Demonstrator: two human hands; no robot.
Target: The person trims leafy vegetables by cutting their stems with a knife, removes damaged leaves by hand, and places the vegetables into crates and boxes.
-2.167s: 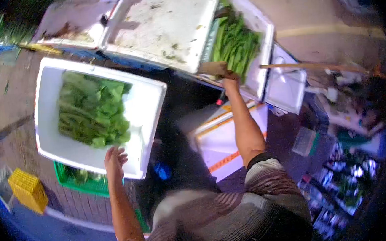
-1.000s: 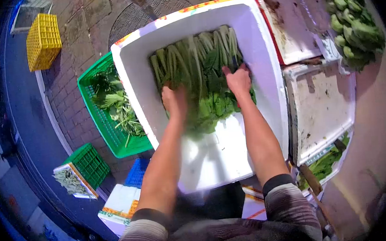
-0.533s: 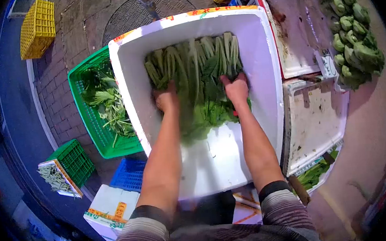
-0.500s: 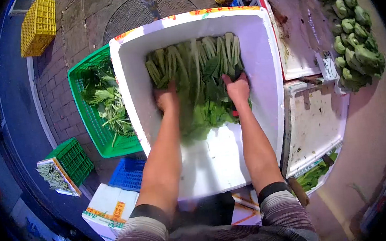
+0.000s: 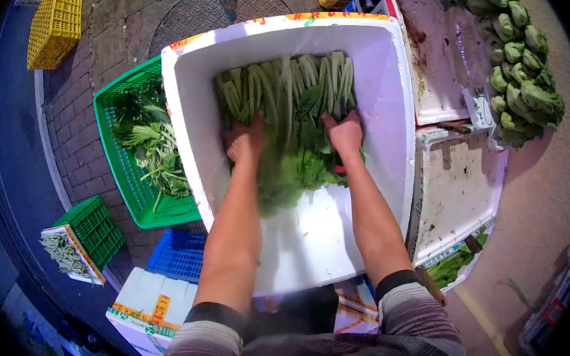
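Observation:
Leafy greens with long pale-green stalks (image 5: 286, 93) lie in a row at the far end of a deep white foam box (image 5: 187, 105), stalks pointing away and leaves (image 5: 308, 169) towards me. On the left side of the row, my left hand (image 5: 246, 141) is closed around some of the greens, its thumb upward and the other fingers mostly hidden. My right hand (image 5: 345, 133) grips the right side of the row in the same way, with a red band (image 5: 340, 170) near the wrist. The box's near floor shows bare white foam.
A green crate (image 5: 145, 207) of leafy vegetables stands left of the box, with a blue crate (image 5: 175, 255) and a closed foam box (image 5: 153, 301) nearer me. To the right are stained foam lids (image 5: 458, 183) and a heap of green vegetables (image 5: 524, 82). A yellow crate (image 5: 55, 28) sits far left.
Both hands remain on the greens with only a slight shift, the right hand a little lower and leftward. The view has moved slightly, so the surrounding crates sit differently in frame.

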